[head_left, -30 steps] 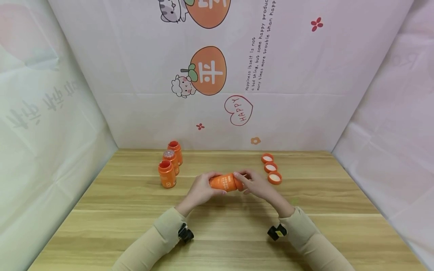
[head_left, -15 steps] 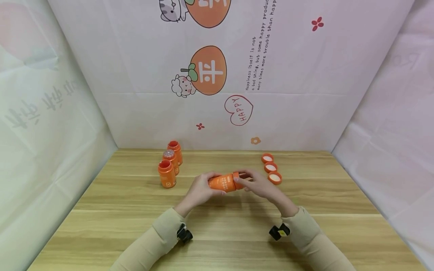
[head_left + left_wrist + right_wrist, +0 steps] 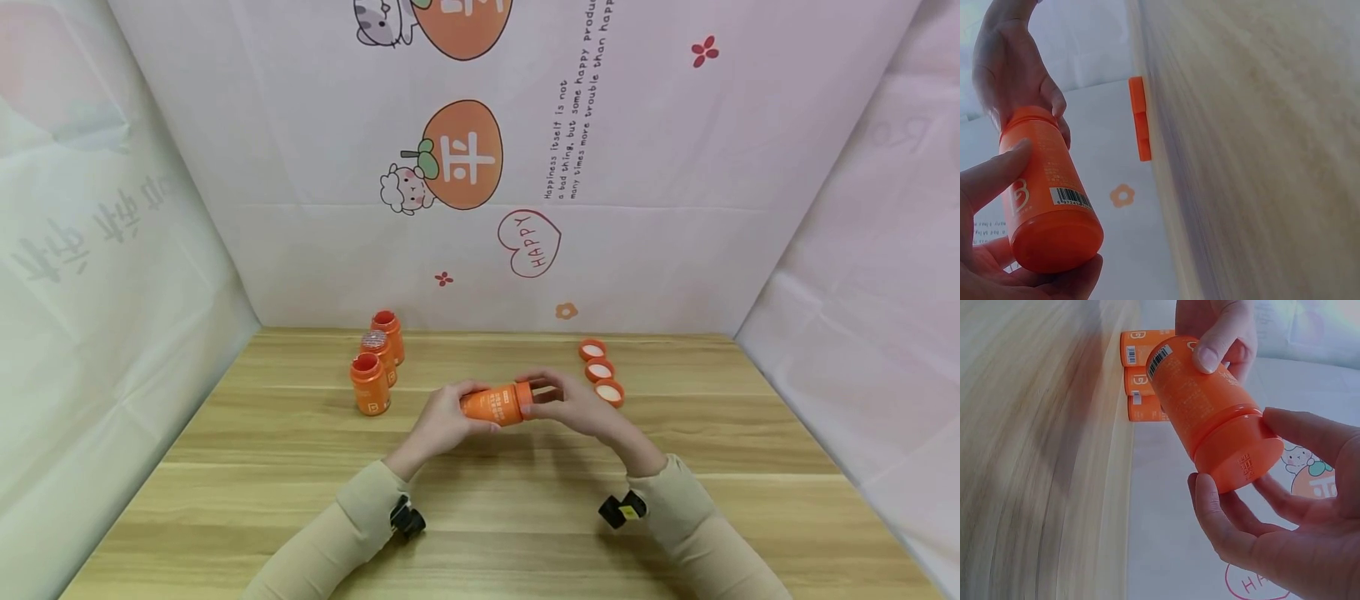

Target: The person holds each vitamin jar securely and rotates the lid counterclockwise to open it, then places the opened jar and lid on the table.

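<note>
Left grip (image 3: 447,414) holds bottle (image 3: 495,404); right grip (image 3: 573,406) pinches cap (image 3: 1238,456).

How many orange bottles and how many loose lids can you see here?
Orange bottles: 4 (one held, three standing on the table)
Loose lids: 3
Total: 7

A wooden table (image 3: 480,517) stands enclosed by pale cartoon-printed cloth walls (image 3: 675,167).
</note>
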Demonstrator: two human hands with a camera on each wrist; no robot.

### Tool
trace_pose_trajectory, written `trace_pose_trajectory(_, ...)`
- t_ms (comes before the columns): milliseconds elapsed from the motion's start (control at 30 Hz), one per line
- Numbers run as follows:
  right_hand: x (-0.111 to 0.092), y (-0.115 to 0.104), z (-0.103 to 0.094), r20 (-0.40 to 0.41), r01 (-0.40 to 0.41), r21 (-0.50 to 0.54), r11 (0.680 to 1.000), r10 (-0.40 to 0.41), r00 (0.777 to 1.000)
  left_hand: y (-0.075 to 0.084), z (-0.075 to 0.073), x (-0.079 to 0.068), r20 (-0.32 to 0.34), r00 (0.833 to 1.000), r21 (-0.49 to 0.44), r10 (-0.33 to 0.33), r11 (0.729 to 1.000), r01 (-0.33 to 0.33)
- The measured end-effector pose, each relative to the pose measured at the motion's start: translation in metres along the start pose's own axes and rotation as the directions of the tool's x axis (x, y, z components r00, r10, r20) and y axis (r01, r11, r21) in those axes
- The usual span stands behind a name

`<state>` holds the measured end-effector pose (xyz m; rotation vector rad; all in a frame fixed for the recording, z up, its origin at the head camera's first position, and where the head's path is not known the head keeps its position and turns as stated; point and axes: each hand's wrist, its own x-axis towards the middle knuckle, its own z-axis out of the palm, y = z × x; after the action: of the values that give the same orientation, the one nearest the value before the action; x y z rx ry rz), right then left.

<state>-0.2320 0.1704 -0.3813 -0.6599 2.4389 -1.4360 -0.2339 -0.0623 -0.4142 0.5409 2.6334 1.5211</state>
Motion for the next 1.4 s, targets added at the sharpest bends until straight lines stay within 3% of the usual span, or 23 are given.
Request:
trace_pose_trajectory(267,0.000,0.003,-0.003,-0.027,0.046,-0.028,0.999,-0.047,0.999,0.000,0.002,0.000,0.007,1.000,0.011,0.016,1.000,-0.016)
trace_pose_trajectory(433,-0.001,0.008,-0.003,-0.027,0.093,0.016,0.996,-0.093,0.995,0.001,0.002,-0.001,0.010,1.000,0.003,0.025,1.000,-0.025)
trace_pose_trajectory(967,-0.002,0.013,-0.001,-0.051,0.242,0.040,0.969,-0.240,0.969,0.002,0.002,-0.001,0.022,1.000,-0.022,0.007,1.000,-0.007)
trace_pose_trajectory(1400,-0.003,0.012,-0.001,-0.061,0.251,0.047,0.967,-0.249,0.967,0.001,0.002,-0.001,0.020,1.000,-0.015,0.004,1.000,-0.004)
